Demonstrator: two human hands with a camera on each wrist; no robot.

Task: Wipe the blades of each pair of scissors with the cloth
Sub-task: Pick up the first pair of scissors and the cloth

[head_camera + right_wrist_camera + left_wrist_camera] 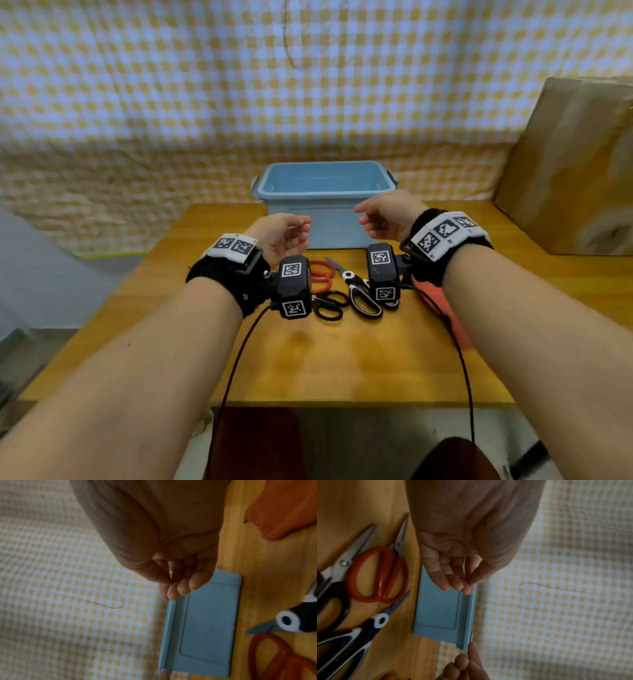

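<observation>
The left hand point(284, 236) is held above the wooden table point(342, 359) with fingers loosely curled and nothing gripped; below and between the wrists three pairs are laid close together, the red-handled scissors point(322, 274) leftmost, the black-handled scissors point(329, 305) in front of them, the black-and-white scissors point(359, 291) to their right. The blue bin point(325, 192) is seen behind them; the right hand point(387, 216) is raised before it, fingers relaxed and empty; the orange cloth point(283, 509) is spread on the table under the right wrist.
</observation>
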